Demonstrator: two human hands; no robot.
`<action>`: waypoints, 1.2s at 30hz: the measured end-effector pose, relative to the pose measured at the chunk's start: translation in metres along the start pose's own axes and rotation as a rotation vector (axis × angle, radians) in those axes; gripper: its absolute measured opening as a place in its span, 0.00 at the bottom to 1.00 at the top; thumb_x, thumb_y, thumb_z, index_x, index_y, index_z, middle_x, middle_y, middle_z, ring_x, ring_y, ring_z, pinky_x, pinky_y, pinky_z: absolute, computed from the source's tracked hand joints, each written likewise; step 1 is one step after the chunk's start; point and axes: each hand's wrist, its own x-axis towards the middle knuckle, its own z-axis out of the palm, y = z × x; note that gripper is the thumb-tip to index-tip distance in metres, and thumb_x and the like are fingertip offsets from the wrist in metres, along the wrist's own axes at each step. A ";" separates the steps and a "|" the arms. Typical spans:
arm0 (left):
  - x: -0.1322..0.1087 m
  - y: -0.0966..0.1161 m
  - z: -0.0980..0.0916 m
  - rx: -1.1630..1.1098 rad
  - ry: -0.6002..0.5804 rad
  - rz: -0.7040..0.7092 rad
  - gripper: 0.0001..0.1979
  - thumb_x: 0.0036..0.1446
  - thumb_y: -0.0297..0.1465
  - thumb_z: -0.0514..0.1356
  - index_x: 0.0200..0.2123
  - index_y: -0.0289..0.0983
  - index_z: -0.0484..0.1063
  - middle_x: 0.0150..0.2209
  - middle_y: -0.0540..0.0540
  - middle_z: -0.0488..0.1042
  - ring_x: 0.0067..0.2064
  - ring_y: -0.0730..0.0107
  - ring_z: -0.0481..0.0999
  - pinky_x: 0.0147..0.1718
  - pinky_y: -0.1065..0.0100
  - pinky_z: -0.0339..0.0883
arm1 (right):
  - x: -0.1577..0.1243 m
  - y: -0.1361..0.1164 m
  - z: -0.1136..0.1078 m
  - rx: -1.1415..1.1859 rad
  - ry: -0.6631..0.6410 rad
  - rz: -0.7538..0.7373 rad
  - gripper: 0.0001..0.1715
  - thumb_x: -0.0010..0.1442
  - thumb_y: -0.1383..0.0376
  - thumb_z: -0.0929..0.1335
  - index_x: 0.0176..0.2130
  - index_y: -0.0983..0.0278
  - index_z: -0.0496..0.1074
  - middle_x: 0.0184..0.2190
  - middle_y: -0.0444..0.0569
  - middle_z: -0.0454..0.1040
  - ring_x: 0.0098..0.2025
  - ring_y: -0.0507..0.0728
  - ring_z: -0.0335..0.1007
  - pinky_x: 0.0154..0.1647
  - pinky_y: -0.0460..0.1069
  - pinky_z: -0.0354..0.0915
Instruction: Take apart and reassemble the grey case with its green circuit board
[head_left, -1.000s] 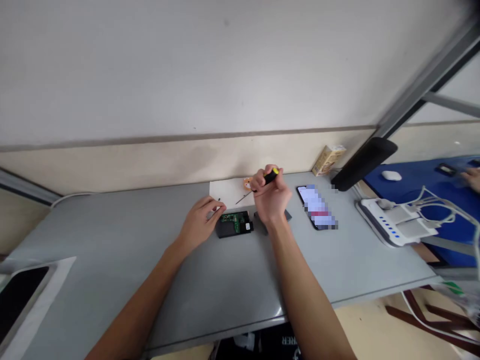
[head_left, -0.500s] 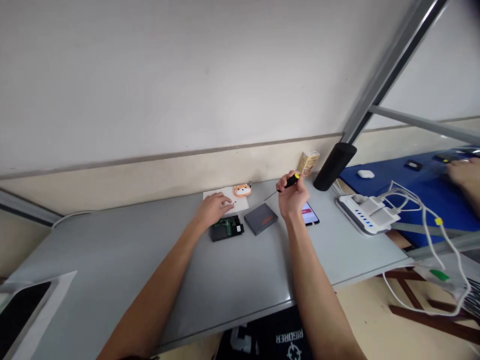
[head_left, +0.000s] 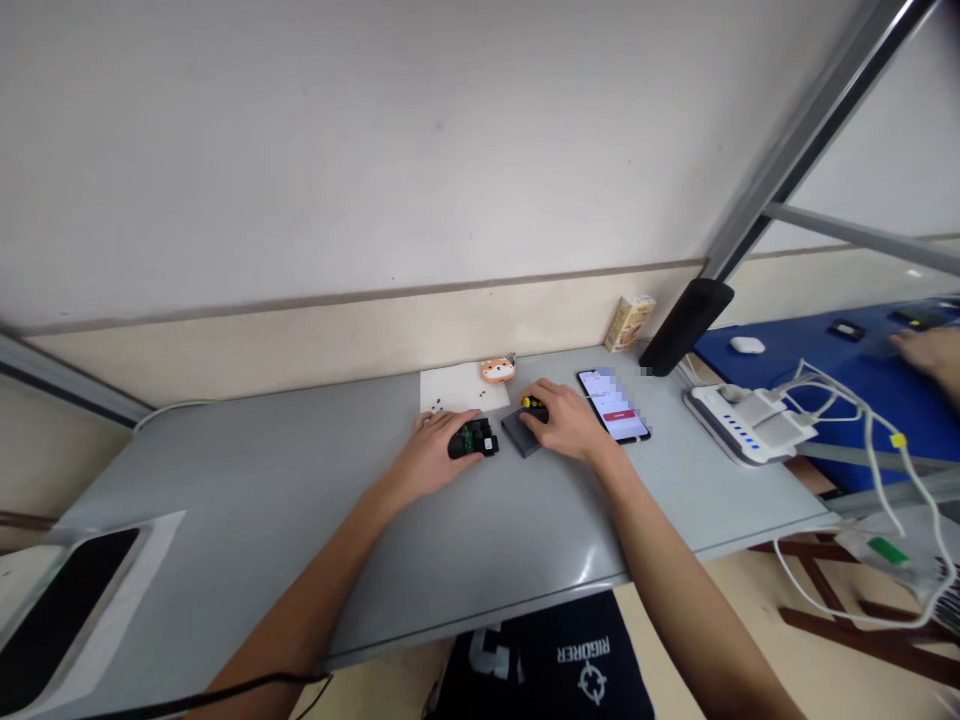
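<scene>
My left hand (head_left: 431,450) is closed around a black drive-like device with a green circuit board (head_left: 471,438), thumb along its near side and fingers along its far side. My right hand (head_left: 562,415) rests over a flat dark grey box (head_left: 517,430). Between its fingers and thumb shows the black and yellow handle of a screwdriver (head_left: 534,402); the thin shaft points right, towards the phone. Whether this hand also grips the box is unclear. Behind my left hand, several tiny dark screws (head_left: 482,394) lie on a white paper sheet (head_left: 454,385).
An orange animal-face case (head_left: 498,371) sits on the paper. To the right are a lit phone (head_left: 615,405), a small carton (head_left: 630,323), a black cylinder (head_left: 686,328) and a power strip (head_left: 739,425) with white cables. Another person's hand (head_left: 930,355) is over the blue table (head_left: 795,375).
My right hand has come down from its raised position onto the grey box, turning the screwdriver flat. My left hand has moved from the paper's screws to grip the circuit-board device.
</scene>
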 end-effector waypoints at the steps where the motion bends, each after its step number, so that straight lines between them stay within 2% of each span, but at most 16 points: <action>1: 0.002 0.000 -0.001 -0.013 0.005 -0.005 0.29 0.60 0.39 0.68 0.63 0.45 0.65 0.60 0.44 0.75 0.61 0.53 0.71 0.65 0.48 0.52 | -0.001 0.003 0.004 -0.034 -0.017 0.009 0.10 0.64 0.64 0.68 0.46 0.61 0.74 0.44 0.52 0.77 0.44 0.61 0.72 0.49 0.55 0.62; 6: 0.010 0.006 -0.010 -0.135 0.106 -0.028 0.32 0.57 0.36 0.70 0.63 0.48 0.66 0.56 0.47 0.77 0.60 0.55 0.72 0.64 0.51 0.53 | -0.001 0.008 0.019 -0.078 0.002 0.006 0.10 0.65 0.64 0.68 0.47 0.60 0.73 0.44 0.51 0.77 0.45 0.61 0.73 0.50 0.55 0.63; 10: 0.001 0.018 -0.015 -0.183 0.212 0.024 0.32 0.57 0.36 0.70 0.63 0.47 0.65 0.55 0.46 0.76 0.59 0.56 0.72 0.63 0.53 0.55 | 0.000 0.005 0.032 -0.082 0.073 0.022 0.09 0.68 0.61 0.67 0.47 0.59 0.72 0.45 0.51 0.77 0.45 0.61 0.73 0.50 0.55 0.63; 11: -0.004 0.021 -0.015 -0.162 0.201 0.059 0.32 0.56 0.37 0.71 0.62 0.46 0.66 0.55 0.46 0.76 0.59 0.56 0.72 0.64 0.53 0.54 | 0.000 0.004 0.035 -0.087 0.091 0.033 0.09 0.69 0.61 0.66 0.47 0.59 0.72 0.45 0.52 0.77 0.46 0.62 0.73 0.50 0.55 0.63; 15: -0.026 0.030 -0.002 -0.027 0.008 0.210 0.29 0.57 0.38 0.70 0.60 0.46 0.68 0.54 0.45 0.76 0.58 0.55 0.72 0.63 0.52 0.52 | 0.002 0.001 0.045 -0.090 0.118 0.064 0.09 0.70 0.61 0.65 0.47 0.59 0.72 0.46 0.51 0.76 0.46 0.62 0.73 0.49 0.56 0.63; 19: -0.033 0.030 0.009 0.029 -0.045 0.240 0.31 0.57 0.42 0.71 0.61 0.45 0.67 0.54 0.44 0.76 0.59 0.54 0.70 0.63 0.50 0.52 | 0.002 -0.001 0.045 -0.087 0.126 0.073 0.08 0.69 0.61 0.65 0.46 0.59 0.73 0.45 0.51 0.76 0.46 0.62 0.73 0.49 0.55 0.63; 22: -0.031 0.023 0.006 0.042 -0.030 0.248 0.33 0.56 0.47 0.71 0.62 0.46 0.68 0.57 0.44 0.74 0.61 0.51 0.68 0.62 0.49 0.54 | 0.002 -0.004 0.043 -0.099 0.128 0.083 0.08 0.70 0.61 0.65 0.46 0.59 0.72 0.44 0.51 0.76 0.44 0.61 0.72 0.48 0.55 0.63; 26: -0.028 -0.001 -0.005 0.079 0.123 0.134 0.17 0.69 0.39 0.61 0.58 0.44 0.72 0.56 0.43 0.73 0.59 0.54 0.69 0.60 0.51 0.58 | 0.002 -0.007 0.042 -0.119 0.121 0.092 0.08 0.70 0.60 0.65 0.45 0.59 0.73 0.44 0.50 0.76 0.42 0.60 0.72 0.46 0.55 0.63; 29: -0.026 -0.022 -0.011 0.103 0.234 0.039 0.10 0.71 0.34 0.56 0.49 0.41 0.76 0.52 0.42 0.73 0.55 0.56 0.71 0.57 0.51 0.62 | 0.002 -0.007 0.044 -0.122 0.112 0.096 0.07 0.70 0.62 0.65 0.44 0.58 0.73 0.45 0.49 0.77 0.41 0.59 0.72 0.45 0.54 0.63; 32: -0.024 -0.035 -0.015 0.077 0.254 0.044 0.08 0.69 0.32 0.57 0.44 0.40 0.77 0.49 0.43 0.74 0.51 0.58 0.73 0.55 0.53 0.65 | 0.001 -0.006 0.046 -0.127 0.103 0.091 0.07 0.70 0.63 0.65 0.44 0.58 0.73 0.45 0.48 0.77 0.42 0.59 0.72 0.46 0.54 0.63; 36: -0.023 -0.038 -0.021 0.042 0.238 0.046 0.07 0.68 0.28 0.56 0.42 0.40 0.75 0.43 0.46 0.76 0.46 0.62 0.75 0.52 0.57 0.67 | 0.001 -0.006 0.050 -0.131 0.099 0.083 0.06 0.70 0.63 0.65 0.45 0.57 0.73 0.45 0.48 0.77 0.40 0.59 0.72 0.44 0.54 0.63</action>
